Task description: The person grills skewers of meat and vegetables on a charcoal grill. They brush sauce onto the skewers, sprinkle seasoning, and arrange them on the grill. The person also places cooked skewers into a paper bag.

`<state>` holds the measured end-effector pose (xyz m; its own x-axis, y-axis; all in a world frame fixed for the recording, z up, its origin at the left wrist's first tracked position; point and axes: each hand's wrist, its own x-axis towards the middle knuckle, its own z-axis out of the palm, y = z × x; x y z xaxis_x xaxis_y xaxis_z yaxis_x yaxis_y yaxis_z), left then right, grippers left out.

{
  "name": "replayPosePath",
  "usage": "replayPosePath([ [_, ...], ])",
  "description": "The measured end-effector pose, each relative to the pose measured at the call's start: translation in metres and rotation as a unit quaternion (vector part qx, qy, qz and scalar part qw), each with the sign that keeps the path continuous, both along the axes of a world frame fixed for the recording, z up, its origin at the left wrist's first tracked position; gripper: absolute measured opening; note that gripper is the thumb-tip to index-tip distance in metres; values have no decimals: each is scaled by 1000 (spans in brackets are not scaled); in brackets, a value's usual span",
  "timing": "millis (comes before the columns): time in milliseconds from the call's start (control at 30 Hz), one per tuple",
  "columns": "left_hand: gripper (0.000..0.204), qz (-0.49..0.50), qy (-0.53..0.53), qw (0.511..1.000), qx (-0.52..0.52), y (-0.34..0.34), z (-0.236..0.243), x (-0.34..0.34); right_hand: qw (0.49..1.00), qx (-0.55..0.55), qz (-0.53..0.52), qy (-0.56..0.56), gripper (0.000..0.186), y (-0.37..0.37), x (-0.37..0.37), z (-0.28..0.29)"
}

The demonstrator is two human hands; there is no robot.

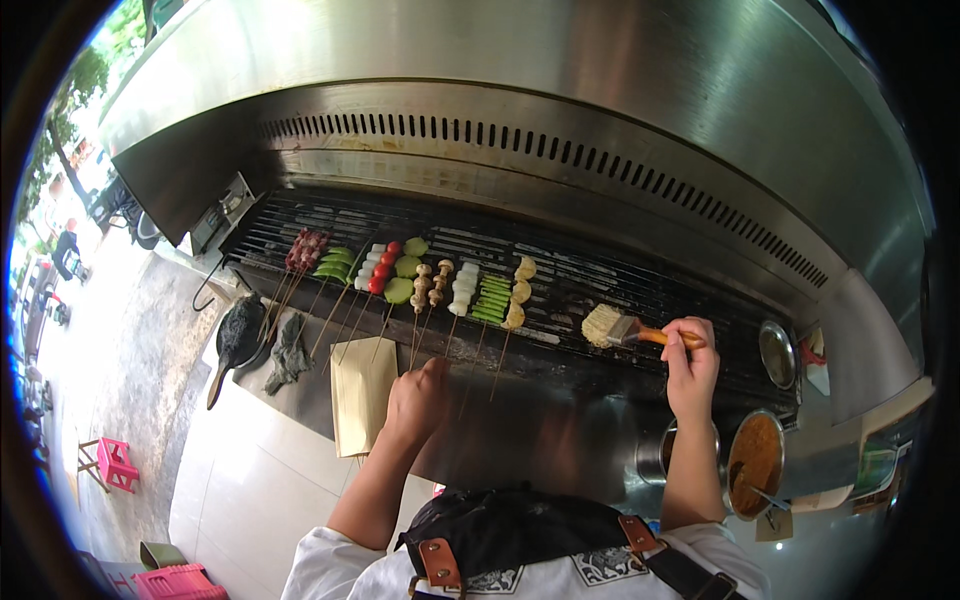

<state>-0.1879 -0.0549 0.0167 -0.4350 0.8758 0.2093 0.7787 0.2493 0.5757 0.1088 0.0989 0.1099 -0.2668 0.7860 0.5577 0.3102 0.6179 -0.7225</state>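
Observation:
My right hand [690, 365] is closed round the orange-brown handle of a basting brush [602, 327]. The brush's pale bristles hover over or rest on the grill [560, 260]; I cannot tell which. To their left lies a row of skewers: green bean pieces [491, 298], round yellowish slices [520, 292], white pieces [464, 288], mushrooms [421, 288], green slices [399, 291], red tomatoes [383, 271], green pods [335, 265] and red meat [305, 250]. My left hand [416, 400] is curled into a fist beside the mushroom skewers' stick ends. Its fingertips are hidden.
A tan paper-like sheet [361, 395] lies at the counter edge left of my left hand. A black pan [240, 330] and a dark cloth [288, 355] sit farther left. At right stand a pot of orange-brown sauce [758, 455] and a metal bowl [776, 352]. The steel hood [480, 60] overhangs the grill.

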Motion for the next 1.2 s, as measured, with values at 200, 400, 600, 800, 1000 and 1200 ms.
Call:
replayPosePath([
  [200,17,-18,22,998,-53,0,6,6,1000,-6,-2,0,6,-2,0,-2],
  [400,16,12,114,993,22,-13,28,0,1000,1,-2,11,6,-4,5,-2],
  [600,14,99,104,990,14,-20,18,-13,1000,6,-1,22,6,-7,12,-2],
  [800,16,84,74,993,-33,-22,2,-16,1000,6,2,28,6,-9,13,-2],
  [1000,10,40,41,998,-40,-26,1,-3,1000,2,4,27,6,-12,14,-1],
  [1200,13,114,77,989,61,-27,3,-21,1000,6,5,20,6,-14,13,0],
])
